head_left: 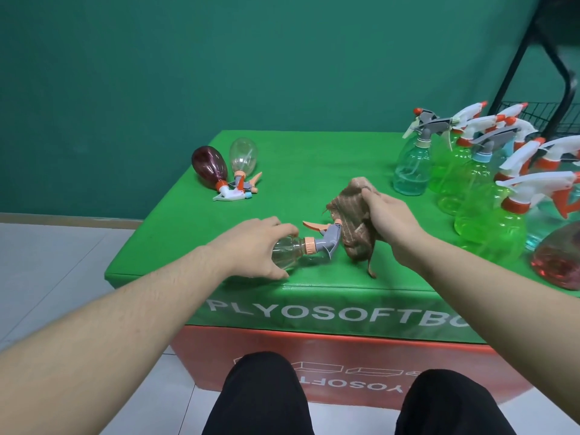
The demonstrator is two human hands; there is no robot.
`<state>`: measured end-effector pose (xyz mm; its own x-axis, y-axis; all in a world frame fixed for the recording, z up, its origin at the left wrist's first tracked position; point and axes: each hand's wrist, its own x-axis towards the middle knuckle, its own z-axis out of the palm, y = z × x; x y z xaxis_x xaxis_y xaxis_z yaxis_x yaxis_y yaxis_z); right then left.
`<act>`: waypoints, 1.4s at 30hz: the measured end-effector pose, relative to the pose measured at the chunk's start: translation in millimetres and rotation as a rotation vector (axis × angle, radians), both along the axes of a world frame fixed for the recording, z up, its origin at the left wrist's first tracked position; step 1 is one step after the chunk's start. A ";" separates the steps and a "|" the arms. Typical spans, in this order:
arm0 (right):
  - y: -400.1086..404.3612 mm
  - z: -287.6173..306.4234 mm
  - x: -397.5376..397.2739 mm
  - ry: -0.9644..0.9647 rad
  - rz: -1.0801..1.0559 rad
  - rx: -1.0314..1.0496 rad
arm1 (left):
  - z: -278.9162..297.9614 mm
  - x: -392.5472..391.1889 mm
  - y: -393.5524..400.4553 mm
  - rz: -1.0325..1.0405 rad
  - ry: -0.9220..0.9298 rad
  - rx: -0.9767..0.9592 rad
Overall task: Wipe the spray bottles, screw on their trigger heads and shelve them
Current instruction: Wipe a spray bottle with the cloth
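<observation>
While the left hand (260,243) curls over the body of the clear bottle (290,254) and pins it on its side against the green box top (301,158), the right hand (389,222) holds a bunched brown cloth (351,221) closed in its fingers, just beyond the bottle's nozzle end. The bottle lies near the front edge of the box top, neck pointing toward the cloth, with its grey trigger head (329,238) and peach collar already on.

The step in hand looks like wiping this bottle. To do it well, the left hand should grip behind the shoulder so the bottle cannot roll, and turn it a little at a time while the cloth sweeps from collar to base. The loose tail of cloth hanging toward the front edge is best gathered in, or it may snag the trigger lever.

Farther back on the box top, well apart from the clear bottle, a dark red bottle (210,164) and a second clear one (243,155) lie on their sides. Off to the cloth's side stands a crowd of upright bottles (470,171), green and pale blue, heads fitted. Behind them a black wire rack (543,116) waits, likely the shelf.
</observation>
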<state>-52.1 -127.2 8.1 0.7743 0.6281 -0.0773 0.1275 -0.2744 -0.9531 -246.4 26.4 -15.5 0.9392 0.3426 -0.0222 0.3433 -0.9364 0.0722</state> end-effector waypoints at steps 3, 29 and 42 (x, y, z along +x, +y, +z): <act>4.2 -2.9 -11.4 -0.229 0.126 -0.044 | -0.6 -0.8 1.2 -0.008 -0.008 0.005; 11.2 -19.4 1.5 -0.937 0.843 -0.486 | -7.7 -2.2 3.5 0.008 -0.090 0.030; 12.5 -11.0 0.4 -0.977 0.919 -0.562 | -3.6 -3.3 4.7 0.022 -0.102 -0.019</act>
